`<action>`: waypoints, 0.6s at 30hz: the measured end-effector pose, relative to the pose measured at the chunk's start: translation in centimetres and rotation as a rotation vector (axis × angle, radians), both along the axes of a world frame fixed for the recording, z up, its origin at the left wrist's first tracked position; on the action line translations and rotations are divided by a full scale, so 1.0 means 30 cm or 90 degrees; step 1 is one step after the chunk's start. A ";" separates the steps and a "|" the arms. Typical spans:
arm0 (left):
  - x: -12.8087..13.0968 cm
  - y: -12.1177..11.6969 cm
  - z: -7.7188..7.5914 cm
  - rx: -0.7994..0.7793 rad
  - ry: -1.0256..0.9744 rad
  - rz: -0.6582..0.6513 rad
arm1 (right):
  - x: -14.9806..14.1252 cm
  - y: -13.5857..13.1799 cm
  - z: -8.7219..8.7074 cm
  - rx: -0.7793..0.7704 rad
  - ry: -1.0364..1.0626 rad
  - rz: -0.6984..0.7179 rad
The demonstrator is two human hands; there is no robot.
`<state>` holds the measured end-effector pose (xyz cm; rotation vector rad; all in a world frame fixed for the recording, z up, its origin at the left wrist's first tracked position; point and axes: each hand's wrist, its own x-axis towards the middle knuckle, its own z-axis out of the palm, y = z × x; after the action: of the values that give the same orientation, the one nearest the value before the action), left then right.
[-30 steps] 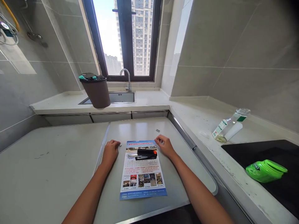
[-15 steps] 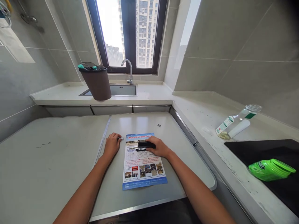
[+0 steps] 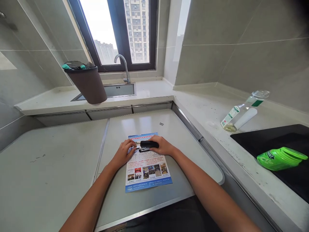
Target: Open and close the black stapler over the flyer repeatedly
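Note:
A black stapler [image 3: 147, 144] lies across the upper part of a printed flyer [image 3: 147, 164], its silver metal part facing left. My right hand [image 3: 162, 145] is closed around the stapler's right end. Beside its left end, my left hand [image 3: 126, 150] is pinched at the metal part, with a short silver staple strip between the fingertips, mostly hidden by them. Farther back on the white table [image 3: 116, 199] rest small staple strips [image 3: 161, 123].
A brown bin [image 3: 88, 84] stands at the edge of the sink [image 3: 120, 90] under the window. On the right counter are a clear bottle [image 3: 246, 111], a black panel [image 3: 243, 140] and a green container [image 3: 281, 159].
My left hand has moved right, from beside the flyer to the stapler's left end, bringing the staple strip along. The right hand keeps its hold on the stapler. The view has shifted slightly.

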<state>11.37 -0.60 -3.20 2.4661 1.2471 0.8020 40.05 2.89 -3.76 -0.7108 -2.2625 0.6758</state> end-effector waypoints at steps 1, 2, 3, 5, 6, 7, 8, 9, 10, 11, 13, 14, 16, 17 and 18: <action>-0.001 0.001 0.000 -0.005 0.001 -0.006 | 0.000 0.001 -0.001 0.000 -0.001 -0.001; -0.002 0.002 0.001 -0.010 0.002 -0.010 | 0.000 0.001 -0.001 0.000 -0.002 -0.002; -0.002 0.002 0.003 -0.013 0.003 -0.012 | 0.000 0.002 -0.001 -0.001 -0.004 -0.003; 0.000 -0.001 0.010 -0.018 0.008 -0.017 | -0.001 0.000 0.003 -0.001 -0.003 -0.001; 0.002 -0.003 0.013 -0.019 0.010 -0.018 | -0.001 -0.001 0.006 -0.001 -0.002 0.001; 0.003 -0.004 0.017 -0.019 0.012 -0.018 | -0.002 -0.002 0.008 -0.001 -0.001 0.002; 0.004 -0.006 0.020 -0.018 0.013 -0.017 | -0.003 -0.004 0.011 0.000 0.001 0.002; 0.005 -0.007 0.022 -0.017 0.015 -0.017 | -0.004 -0.005 0.013 0.000 0.003 0.002; 0.005 -0.008 0.024 -0.015 0.016 -0.016 | -0.004 -0.005 0.014 0.000 0.003 0.002; 0.005 -0.008 0.025 -0.013 0.019 -0.015 | -0.005 -0.005 0.014 -0.001 0.001 0.001; 0.005 -0.007 0.024 -0.012 0.025 -0.011 | -0.005 -0.003 0.011 -0.001 -0.001 -0.001; 0.004 -0.006 0.022 -0.013 0.027 -0.009 | -0.004 -0.002 0.008 -0.002 -0.001 -0.002; 0.004 -0.003 0.019 -0.014 0.026 -0.005 | -0.002 0.001 0.002 -0.002 -0.002 -0.002; 0.004 -0.003 0.017 -0.015 0.024 -0.004 | -0.001 0.002 -0.001 -0.003 -0.002 -0.003; 0.005 -0.002 0.017 -0.018 0.020 -0.005 | -0.001 0.003 -0.003 -0.003 -0.003 -0.002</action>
<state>11.52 -0.68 -2.70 2.4688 1.2497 0.7423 40.04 2.98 -3.85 -0.7193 -2.2640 0.6797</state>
